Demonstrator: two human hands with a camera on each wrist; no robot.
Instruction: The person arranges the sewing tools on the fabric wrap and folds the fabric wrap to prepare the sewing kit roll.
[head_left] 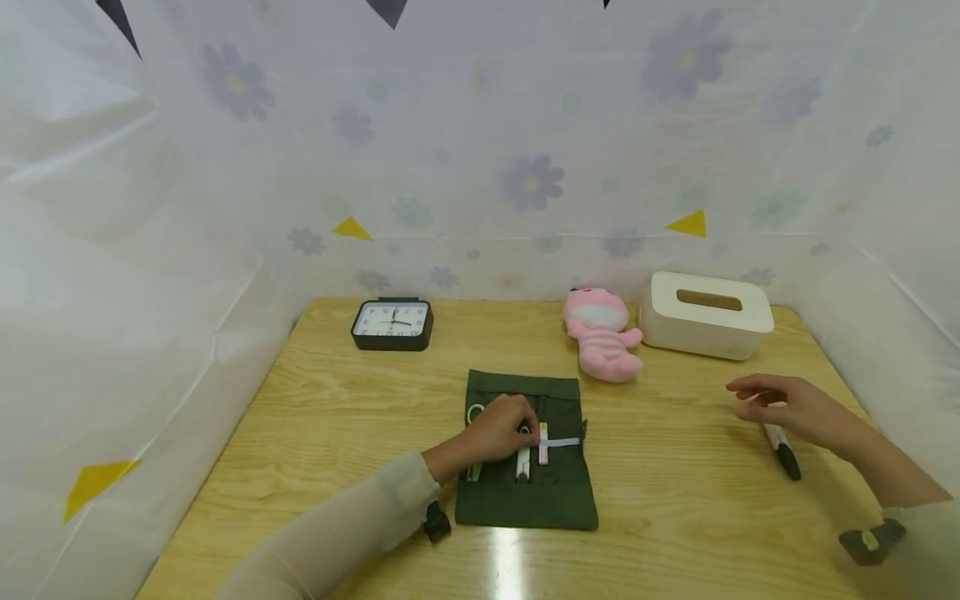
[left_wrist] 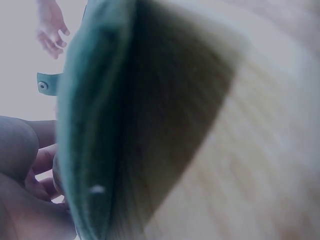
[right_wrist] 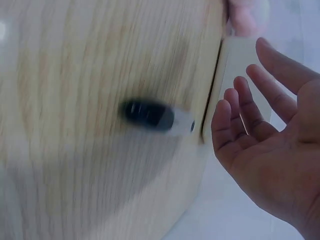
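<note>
A dark green fabric tool roll (head_left: 525, 507) lies unrolled on the table. It holds scissors with pale green handles (head_left: 476, 412), a white utility knife (head_left: 522, 467) and a small pink-and-white eraser (head_left: 543, 455). Over the roll, my left hand (head_left: 501, 427) pinches the white elastic band (head_left: 562, 442) beside the eraser; its fingertips are partly hidden. The roll's edge (left_wrist: 95, 125) fills much of the left wrist view. My right hand (head_left: 798, 410) hovers at the right with fingers extended, holding nothing. Below it lies a white marker with a black end (head_left: 787, 461).
A black-framed clock (head_left: 392, 324) lies upside down at the back left. At the back stand a pink plush toy (head_left: 606, 342) and a white tissue box (head_left: 705, 321). Flowered sheeting (head_left: 480, 150) encloses the wooden table (head_left: 337, 433). A snap tab (left_wrist: 48, 84) sticks out from the roll.
</note>
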